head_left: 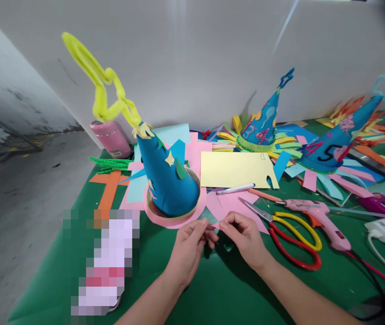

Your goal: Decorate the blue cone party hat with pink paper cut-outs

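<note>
My left hand (190,243) and my right hand (244,235) meet over the green table, both with fingers pinched. Between their fingertips is a small pink piece of paper (216,226), mostly hidden. Just beyond my left hand stands a blue paper cone hat (172,189) with a pink brim, star and leaf cut-outs, and a yellow fuzzy-wire star on its tip. Pink paper sheets (229,206) lie past my right hand. To its right rest scissors (296,239) with red and yellow handles, blades apart.
A pink glue gun (324,216) lies right of the scissors, its cord trailing. Behind are a yellow sheet (235,167), a pen (236,189) and two decorated hats (262,124). A pink bottle (111,139) and green fuzzy wires (109,165) stand left. A blurred-out object (111,262) lies front left.
</note>
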`<state>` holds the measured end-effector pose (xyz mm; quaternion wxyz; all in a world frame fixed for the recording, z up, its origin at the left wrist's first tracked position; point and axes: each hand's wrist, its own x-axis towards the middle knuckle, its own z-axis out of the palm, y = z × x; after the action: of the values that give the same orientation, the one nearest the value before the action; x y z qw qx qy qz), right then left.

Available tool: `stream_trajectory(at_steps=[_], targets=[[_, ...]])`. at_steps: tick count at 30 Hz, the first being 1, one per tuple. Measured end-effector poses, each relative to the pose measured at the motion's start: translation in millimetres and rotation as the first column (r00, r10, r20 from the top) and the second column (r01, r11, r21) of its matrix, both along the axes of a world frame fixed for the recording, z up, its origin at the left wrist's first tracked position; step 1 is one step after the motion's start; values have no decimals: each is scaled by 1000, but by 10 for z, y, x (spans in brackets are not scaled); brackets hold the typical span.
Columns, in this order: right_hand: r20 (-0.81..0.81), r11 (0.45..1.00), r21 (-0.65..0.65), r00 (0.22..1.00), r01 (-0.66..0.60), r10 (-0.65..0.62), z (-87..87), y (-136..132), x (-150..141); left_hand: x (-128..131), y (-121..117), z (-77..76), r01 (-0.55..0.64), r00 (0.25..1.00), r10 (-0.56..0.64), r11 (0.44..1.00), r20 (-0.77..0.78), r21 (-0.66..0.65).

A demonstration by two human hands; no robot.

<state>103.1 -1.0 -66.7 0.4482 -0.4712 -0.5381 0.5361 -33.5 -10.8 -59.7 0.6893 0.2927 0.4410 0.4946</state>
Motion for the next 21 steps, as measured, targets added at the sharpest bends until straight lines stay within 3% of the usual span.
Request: stream_trajectory(at_steps=[7,13,21], targets=[[32,999,36,999,-25,24,4,-16,-21,-17,-7,-2,35,988,-25,998,-154,58],[110,990,39,985,-137,132,-2,8,35,-50,2,27,138,947,-107,987,-304,81],[156,989,85,982,-121,106,-14,-26,17,-32,-9,6,138,960,-104,984,-261,113]])
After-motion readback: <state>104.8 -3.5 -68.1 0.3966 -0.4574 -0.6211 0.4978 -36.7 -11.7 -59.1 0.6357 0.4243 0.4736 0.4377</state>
